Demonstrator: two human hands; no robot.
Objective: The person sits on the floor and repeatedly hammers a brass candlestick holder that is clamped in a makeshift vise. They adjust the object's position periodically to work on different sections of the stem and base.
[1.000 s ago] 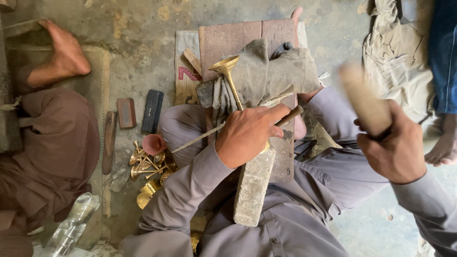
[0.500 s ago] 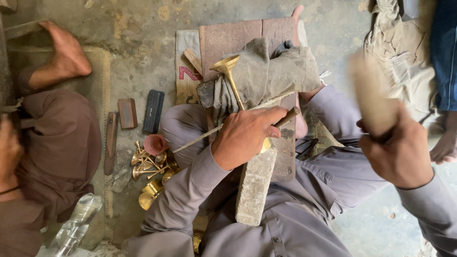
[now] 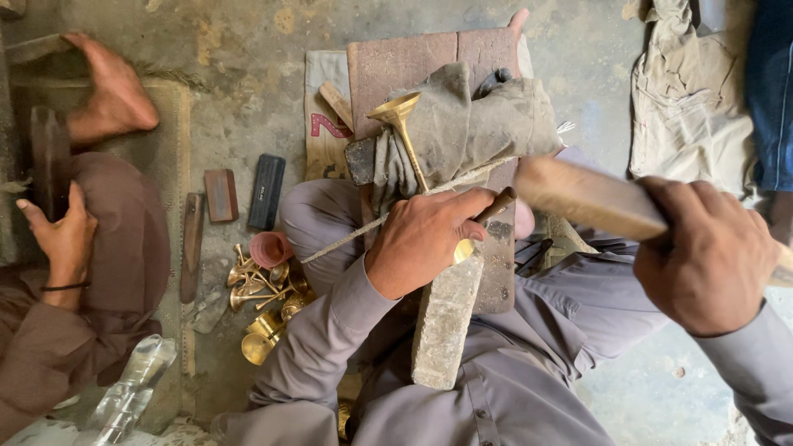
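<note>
My left hand grips a thin dark punch and steadies a brass goblet-shaped piece lying across a stone block on my lap. The goblet's cup rests on a grey rag over a reddish board. My right hand holds a wooden mallet, blurred, its head close to the top of the punch.
A heap of brass pieces and a pink cup lie left of my knee. A black bar and a brown block rest on the dusty floor. Another person sits at left; a beige cloth lies at top right.
My right hand has swung the mallet from upright down and leftwards towards the punch. The left hand has stayed put. The other person's hand has come into view at left.
</note>
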